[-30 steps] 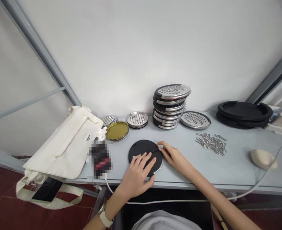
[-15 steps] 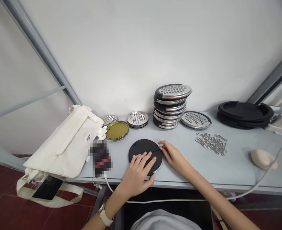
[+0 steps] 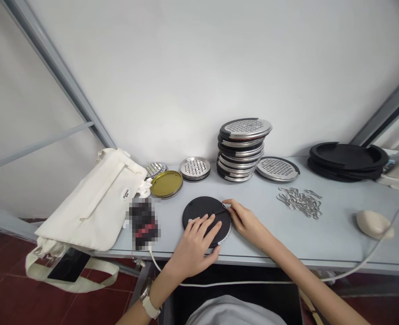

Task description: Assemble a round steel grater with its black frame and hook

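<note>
Noted: left hand (image 3: 195, 241) rests on a black round disc (image 3: 202, 208), its grip spread flat; the disc lies at lower centre of the frame on the pale grey surface (image 3: 335, 239). Right hand (image 3: 247, 222) has its grip pinched at the disc's upper right rim, the pinched detail too small to tell. Metal snap hooks (image 3: 299, 203) lie nearby, to the right.
</note>
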Motion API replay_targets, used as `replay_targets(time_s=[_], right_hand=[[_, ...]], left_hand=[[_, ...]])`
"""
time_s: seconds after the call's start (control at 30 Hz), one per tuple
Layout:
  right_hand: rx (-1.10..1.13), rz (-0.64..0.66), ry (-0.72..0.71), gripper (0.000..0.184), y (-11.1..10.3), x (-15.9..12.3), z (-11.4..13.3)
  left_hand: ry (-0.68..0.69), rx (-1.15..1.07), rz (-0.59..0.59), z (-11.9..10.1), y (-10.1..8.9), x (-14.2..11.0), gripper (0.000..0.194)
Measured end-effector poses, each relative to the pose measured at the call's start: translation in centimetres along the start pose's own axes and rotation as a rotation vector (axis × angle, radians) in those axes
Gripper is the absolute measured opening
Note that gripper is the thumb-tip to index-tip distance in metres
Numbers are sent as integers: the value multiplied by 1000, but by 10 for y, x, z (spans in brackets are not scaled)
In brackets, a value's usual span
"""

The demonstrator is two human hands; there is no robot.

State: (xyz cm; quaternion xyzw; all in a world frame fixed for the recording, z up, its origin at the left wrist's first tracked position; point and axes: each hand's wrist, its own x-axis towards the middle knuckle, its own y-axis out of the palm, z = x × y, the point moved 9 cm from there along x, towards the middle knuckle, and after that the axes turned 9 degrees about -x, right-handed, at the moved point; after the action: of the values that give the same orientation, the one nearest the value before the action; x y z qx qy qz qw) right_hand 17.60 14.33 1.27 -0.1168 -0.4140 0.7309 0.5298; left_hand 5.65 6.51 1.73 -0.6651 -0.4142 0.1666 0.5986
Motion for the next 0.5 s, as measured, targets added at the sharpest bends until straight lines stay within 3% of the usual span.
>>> replay_targets(time_s=[0.5], right_hand=[[-1,24,15,28,-4,1,4]], left_hand=[[21,17,-54,-2,-5,0,59]])
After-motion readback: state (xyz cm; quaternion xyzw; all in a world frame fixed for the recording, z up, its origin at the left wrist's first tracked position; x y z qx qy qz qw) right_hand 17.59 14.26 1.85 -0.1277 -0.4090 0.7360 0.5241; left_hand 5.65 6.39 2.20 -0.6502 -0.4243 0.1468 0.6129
